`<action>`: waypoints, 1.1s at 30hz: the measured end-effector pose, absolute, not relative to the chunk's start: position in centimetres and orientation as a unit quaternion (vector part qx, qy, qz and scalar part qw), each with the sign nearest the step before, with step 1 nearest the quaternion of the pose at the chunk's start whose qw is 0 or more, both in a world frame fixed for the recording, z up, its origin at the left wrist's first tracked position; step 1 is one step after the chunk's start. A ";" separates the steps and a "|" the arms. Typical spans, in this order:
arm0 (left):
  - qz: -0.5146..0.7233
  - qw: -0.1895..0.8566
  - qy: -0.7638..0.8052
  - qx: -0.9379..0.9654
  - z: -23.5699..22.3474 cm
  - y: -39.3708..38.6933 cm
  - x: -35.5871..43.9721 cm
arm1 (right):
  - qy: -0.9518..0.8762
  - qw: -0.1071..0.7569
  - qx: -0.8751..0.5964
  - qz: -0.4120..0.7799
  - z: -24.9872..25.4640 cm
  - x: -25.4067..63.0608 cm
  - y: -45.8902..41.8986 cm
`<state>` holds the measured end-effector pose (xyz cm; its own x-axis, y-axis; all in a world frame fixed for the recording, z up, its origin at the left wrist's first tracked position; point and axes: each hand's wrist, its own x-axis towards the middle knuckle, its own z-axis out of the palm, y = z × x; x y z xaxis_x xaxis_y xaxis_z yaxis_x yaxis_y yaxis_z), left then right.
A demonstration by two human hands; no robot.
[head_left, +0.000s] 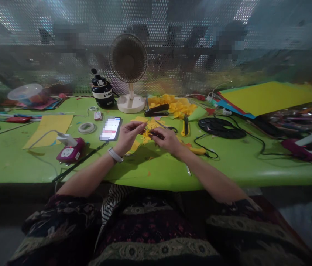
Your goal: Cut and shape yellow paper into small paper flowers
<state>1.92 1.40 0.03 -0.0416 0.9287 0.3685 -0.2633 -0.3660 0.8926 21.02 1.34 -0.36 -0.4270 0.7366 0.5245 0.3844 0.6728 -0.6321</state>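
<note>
Inward from the green bench's (156, 173) front edge, left hand (129, 135) and right hand (167, 140) pinch a thin dark piece (148, 129), half-hidden, material indistinct.

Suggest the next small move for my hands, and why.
Perhaps raise both hands slightly, together. Your left hand and right hand are close together above loose yellow scraps, and the thin piece that seems to be between them is hard to make out against that clutter. A little height could make it easier to see.
</note>
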 end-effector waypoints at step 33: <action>0.632 0.525 0.301 0.484 0.5 1.1 2.1 | -0.830 0.340 -0.347 0.274 1.3 21.3 0.7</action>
